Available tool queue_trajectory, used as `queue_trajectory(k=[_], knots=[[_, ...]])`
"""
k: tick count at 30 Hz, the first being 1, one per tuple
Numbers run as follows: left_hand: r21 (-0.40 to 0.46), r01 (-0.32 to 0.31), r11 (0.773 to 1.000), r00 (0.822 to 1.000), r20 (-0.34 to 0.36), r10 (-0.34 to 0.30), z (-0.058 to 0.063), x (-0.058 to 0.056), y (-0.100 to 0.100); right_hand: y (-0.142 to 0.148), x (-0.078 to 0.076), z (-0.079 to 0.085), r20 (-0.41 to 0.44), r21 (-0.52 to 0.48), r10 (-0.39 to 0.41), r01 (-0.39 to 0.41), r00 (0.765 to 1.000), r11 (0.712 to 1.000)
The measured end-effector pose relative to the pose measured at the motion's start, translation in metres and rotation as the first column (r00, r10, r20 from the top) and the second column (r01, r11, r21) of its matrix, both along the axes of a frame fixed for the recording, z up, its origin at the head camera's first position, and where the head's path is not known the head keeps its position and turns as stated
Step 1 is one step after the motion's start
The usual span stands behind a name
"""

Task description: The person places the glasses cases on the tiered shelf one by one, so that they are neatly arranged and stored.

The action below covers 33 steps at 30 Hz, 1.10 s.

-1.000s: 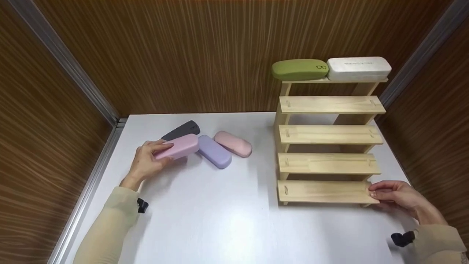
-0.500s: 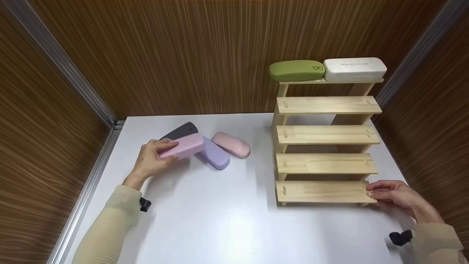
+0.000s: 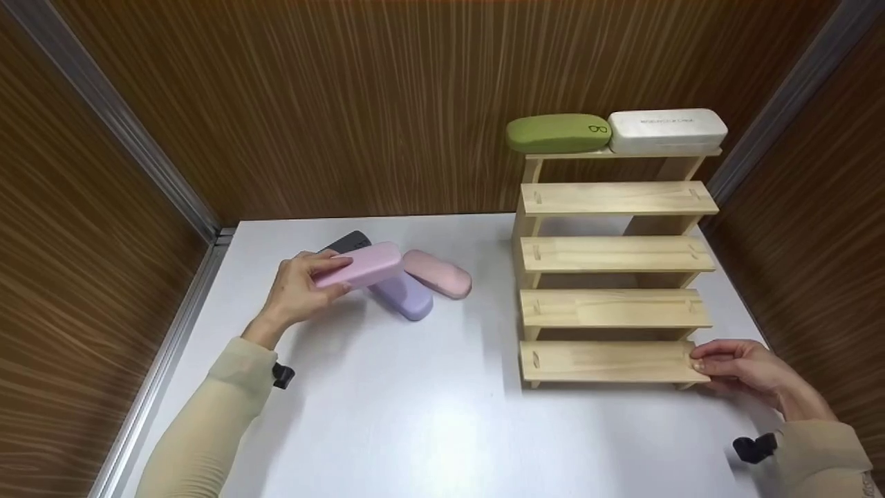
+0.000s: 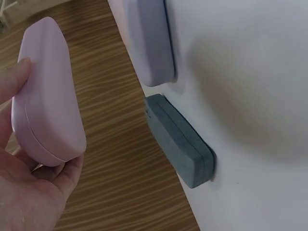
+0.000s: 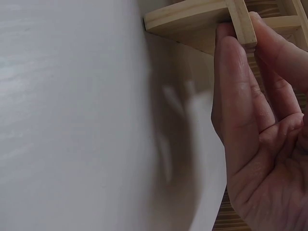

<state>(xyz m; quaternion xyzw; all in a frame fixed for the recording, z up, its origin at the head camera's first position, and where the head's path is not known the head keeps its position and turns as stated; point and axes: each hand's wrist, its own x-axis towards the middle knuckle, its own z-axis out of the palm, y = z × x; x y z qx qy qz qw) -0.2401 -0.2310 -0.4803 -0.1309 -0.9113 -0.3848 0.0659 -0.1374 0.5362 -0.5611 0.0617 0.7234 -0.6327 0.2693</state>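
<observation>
My left hand [image 3: 299, 287] grips a pink glasses case [image 3: 370, 265] by one end, thumb on one side and fingers on the other. In the left wrist view the pink case [image 4: 50, 91] is held up, apart from the table. Beneath it in the head view lie a lavender glasses case [image 3: 409, 297], a dusty-pink glasses case [image 3: 438, 274] and a dark grey glasses case [image 3: 351, 241], partly hidden. My right hand [image 3: 757, 373] pinches the right end of the lowest board of a wooden stepped shelf [image 3: 615, 362]; the right wrist view shows fingers around that board [image 5: 244, 24].
On the shelf's top board sit a green glasses case [image 3: 556, 134] and a white glasses case [image 3: 667, 131], side by side. The white table [image 3: 387, 415] is bounded by wood-grain panels [image 3: 373, 104] at the back and both sides.
My left hand has lifted the pink case and carried it right, now over the lavender case. My right hand keeps its pinch on the shelf. The head view has shifted slightly.
</observation>
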Motion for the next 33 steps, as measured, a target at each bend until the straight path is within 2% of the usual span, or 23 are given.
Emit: queue_trajectory(k=[8, 15, 19, 33], knots=[[0.028, 0.05, 0.998, 0.998, -0.029, -0.049, 0.016, -0.003, 0.02, 0.001, 0.001, 0.0, -0.006, -0.013, 0.004, -0.004, 1.0, 1.0], [0.011, 0.067, 0.998, 0.996, -0.056, -0.067, 0.031, -0.009, 0.037, 0.0, 0.001, 0.0, 0.023, -0.104, 0.002, 0.0, 1.0, 0.995], [0.013, 0.092, 0.996, 0.993, -0.078, -0.091, 0.04, -0.011, 0.048, 0.001, 0.001, 0.0, 0.024, -0.123, 0.009, -0.006, 1.0, 0.992], [0.03, 0.157, 0.987, 0.982, -0.112, -0.152, 0.066, -0.021, 0.089, 0.0, 0.001, 0.0, -0.013, -0.029, 0.013, -0.014, 1.0, 0.999]])
